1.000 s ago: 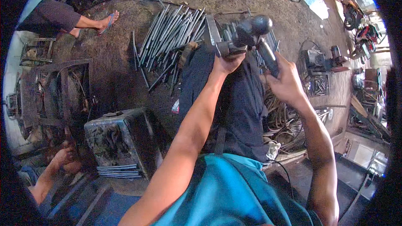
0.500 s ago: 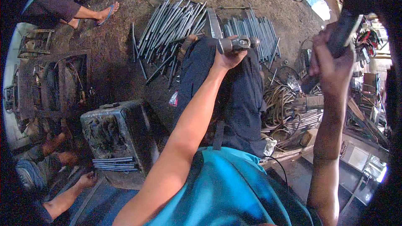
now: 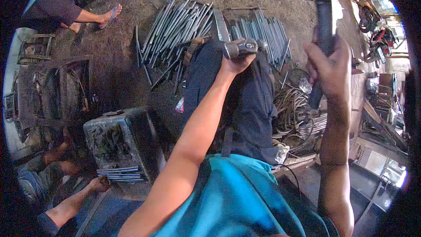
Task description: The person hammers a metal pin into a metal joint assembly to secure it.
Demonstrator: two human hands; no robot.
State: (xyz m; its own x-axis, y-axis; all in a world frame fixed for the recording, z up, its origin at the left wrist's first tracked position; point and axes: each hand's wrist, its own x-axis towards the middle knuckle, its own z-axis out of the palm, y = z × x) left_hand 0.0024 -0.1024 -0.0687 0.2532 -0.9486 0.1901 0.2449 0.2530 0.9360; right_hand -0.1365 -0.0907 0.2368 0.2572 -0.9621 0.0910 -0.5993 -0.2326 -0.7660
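My left hand (image 3: 237, 62) is closed just behind the head of a ball-peen hammer (image 3: 240, 49), over my lap between the dark trouser legs. The eye of that hammer faces up, and its handle is hidden. A flat metal strip (image 3: 222, 26) runs away from beside it toward the rods on the ground. At the right, my right hand (image 3: 330, 68) is wrapped round the handle of a large dark hammer (image 3: 325, 22), held raised. Its broad head is at the upper edge, slightly blurred, and the handle's end sticks out below my fist.
Two piles of metal rods (image 3: 177, 35) (image 3: 262, 37) lie on the dirt floor ahead. Curved rods (image 3: 291, 109) are heaped at the right. A co-worker's hand (image 3: 101, 184) touches short rods (image 3: 120, 174) on a dark metal box (image 3: 125, 127). Another person's foot (image 3: 109, 16) is at the far left.
My right hand has shifted left and a little down, and the large hammer's head has swung into view at the top. The left hand barely moves. The co-worker's hand has reached the short rods.
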